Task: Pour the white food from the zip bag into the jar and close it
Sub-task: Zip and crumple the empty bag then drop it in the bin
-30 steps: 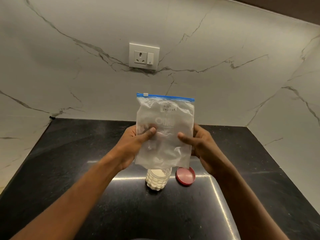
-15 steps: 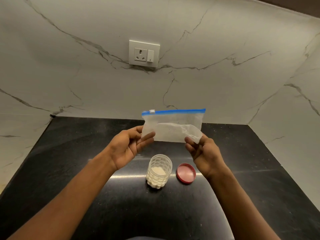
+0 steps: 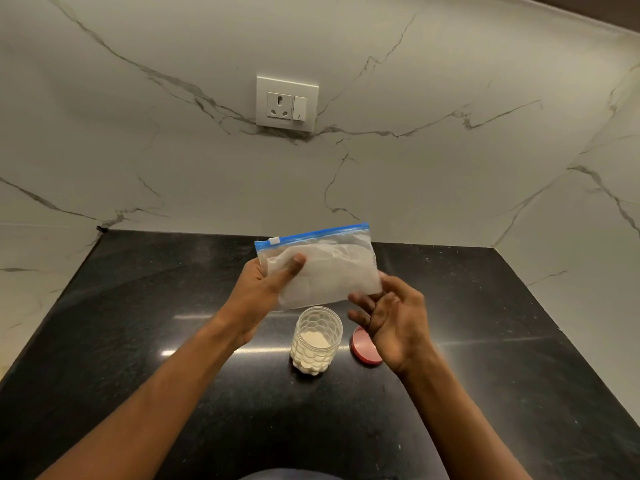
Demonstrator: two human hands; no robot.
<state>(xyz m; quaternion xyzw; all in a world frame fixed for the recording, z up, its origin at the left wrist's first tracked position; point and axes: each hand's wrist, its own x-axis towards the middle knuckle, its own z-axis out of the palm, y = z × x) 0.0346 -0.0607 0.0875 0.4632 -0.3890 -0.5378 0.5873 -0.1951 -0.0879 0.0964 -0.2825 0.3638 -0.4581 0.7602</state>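
Zip bag [image 3: 322, 268] pinched by left hand [image 3: 258, 292], above jar [image 3: 317, 339]

The left hand [image 3: 263, 289] pinches the zip bag [image 3: 322, 268] above the open jar [image 3: 316, 339] — right hand [image 3: 394, 320] spread beside it.

Jar [image 3: 316, 339] mouth uncovered, open from above; zip bag [image 3: 320, 266] hangs just over it, pinched by left hand [image 3: 258, 291]. Right hand [image 3: 394, 322], fingers spread, sits over red lid [image 3: 363, 348], blocking the drop to it. Black counter [image 3: 138, 323] bare left of jar and far right. Marble wall [image 3: 207, 168] closes the back, side wall the right.
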